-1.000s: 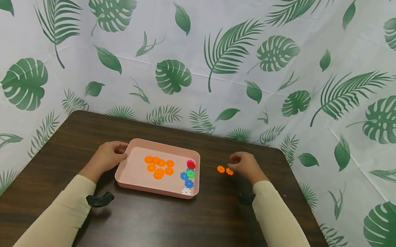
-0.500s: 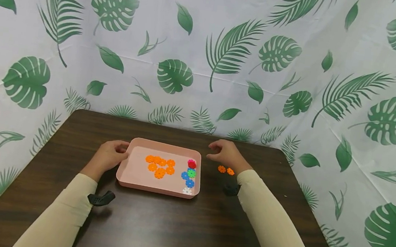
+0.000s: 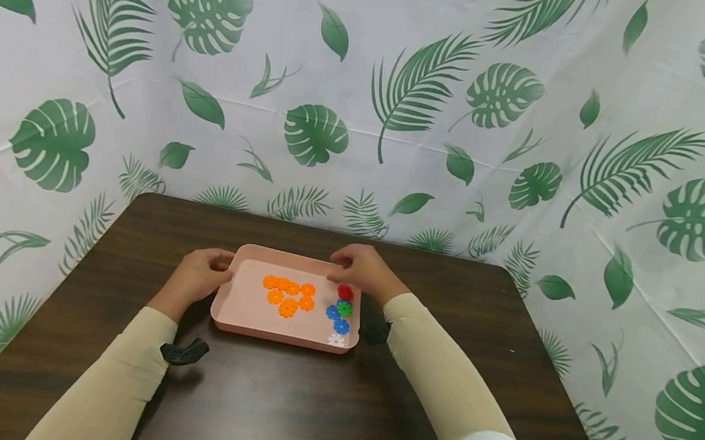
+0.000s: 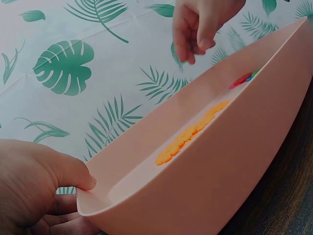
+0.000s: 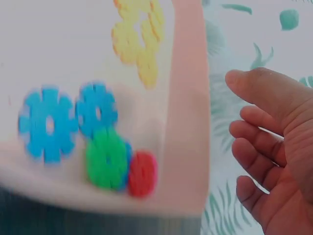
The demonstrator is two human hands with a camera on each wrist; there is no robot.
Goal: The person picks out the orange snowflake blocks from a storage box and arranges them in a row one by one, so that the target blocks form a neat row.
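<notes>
My left hand (image 3: 196,275) pinches the left wall of a shallow pink tray (image 3: 244,309); in the left wrist view its thumb (image 4: 73,171) lies inside the wall and the fingers outside. Over the tray's far right corner is my right hand (image 3: 363,268), fingers loosely bent and holding nothing in the right wrist view. Several orange notched flower-shaped discs (image 3: 287,307) lie mid-tray. Along the right side lie a red disc (image 3: 345,292), a green disc (image 3: 344,309), blue discs (image 3: 341,327) and a white disc (image 3: 336,339).
The tray rests on a dark wooden table (image 3: 266,406). A white cloth with green leaf prints (image 3: 329,195) hangs behind and at both sides. Black devices (image 3: 184,352) are worn at the wrists.
My right hand has moved left, from beside two loose orange discs to above the tray's far right corner. Its forearm now hides those two discs. My left hand stays on the tray.
</notes>
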